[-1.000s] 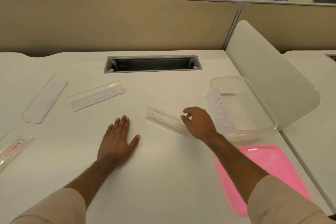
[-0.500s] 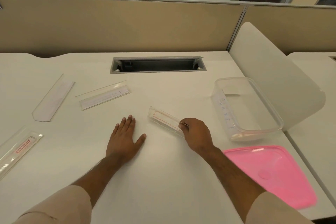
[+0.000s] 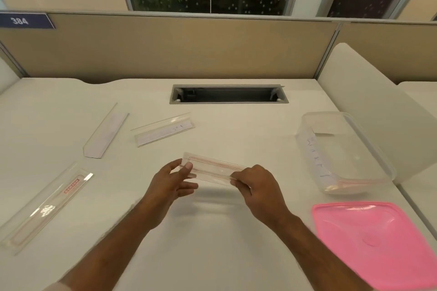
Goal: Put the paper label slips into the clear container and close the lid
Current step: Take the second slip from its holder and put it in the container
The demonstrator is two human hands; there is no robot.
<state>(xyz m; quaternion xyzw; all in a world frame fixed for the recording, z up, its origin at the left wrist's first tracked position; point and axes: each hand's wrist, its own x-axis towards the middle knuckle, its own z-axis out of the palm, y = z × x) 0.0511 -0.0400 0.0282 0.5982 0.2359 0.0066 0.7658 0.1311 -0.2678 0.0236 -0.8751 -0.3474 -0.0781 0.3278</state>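
I hold a clear label holder (image 3: 212, 169) with a red-lined paper slip inside, lifted a little above the white desk. My left hand (image 3: 171, 184) pinches its left end and my right hand (image 3: 256, 186) pinches its right end. The clear container (image 3: 340, 151) stands open at the right, with a handwritten label on its near wall. Its pink lid (image 3: 376, 241) lies flat on the desk in front of it. Three more holders with slips lie to the left: one (image 3: 106, 133), one (image 3: 164, 130) and one with red print (image 3: 47, 205).
A grey cable slot (image 3: 228, 94) is sunk into the desk behind the holders. A tan partition (image 3: 189, 47) backs the desk. A white side panel (image 3: 369, 106) rises just right of the container.
My left hand left the desk and took the holder's left end. Both hands raised the holder off the desk and turned it level.
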